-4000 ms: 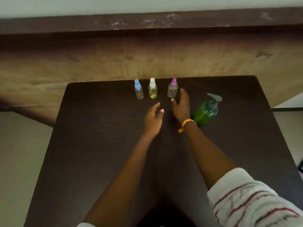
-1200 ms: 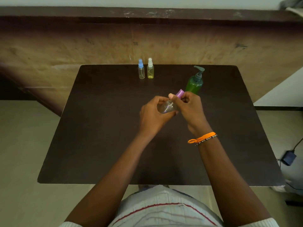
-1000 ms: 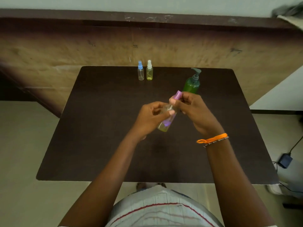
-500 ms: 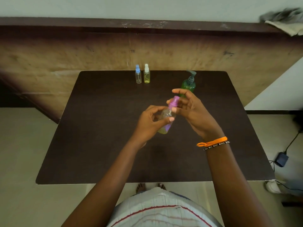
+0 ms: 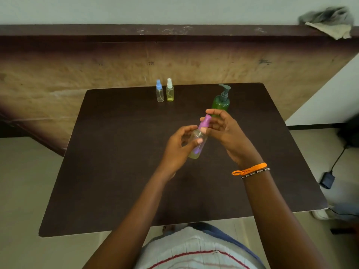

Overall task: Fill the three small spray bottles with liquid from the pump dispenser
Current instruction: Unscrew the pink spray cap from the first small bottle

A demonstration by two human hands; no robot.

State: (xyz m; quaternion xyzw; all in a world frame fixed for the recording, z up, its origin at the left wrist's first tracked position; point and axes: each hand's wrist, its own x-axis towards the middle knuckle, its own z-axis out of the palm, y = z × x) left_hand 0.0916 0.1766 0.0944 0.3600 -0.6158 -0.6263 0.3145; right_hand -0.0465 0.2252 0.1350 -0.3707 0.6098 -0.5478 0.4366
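A small clear spray bottle with a purple cap [image 5: 200, 136] is held tilted above the middle of the dark tabletop [image 5: 116, 171], its cap end pointed up and away from the person. Its body is gripped by the left hand [image 5: 177, 150], the fingers curled round one side and the thumb laid across the front. The neck just below the purple cap is pinched by the thumb and fingers of the right hand [image 5: 227, 136]; the remaining fingers of that hand are loosely spread above the cap. A little yellowish liquid is seen at the lower end of the bottle.

At the far edge of the tabletop two more small spray bottles are stood upright just beside each other: a blue-capped bottle [image 5: 159, 92] on the left and a white-capped bottle [image 5: 170, 91], tinted yellow, on the right. The green pump dispenser [image 5: 221, 100] is stood upright to their right, well apart from them and partly hidden behind the right hand's fingers. An orange band [image 5: 249, 168] is worn on the right wrist.
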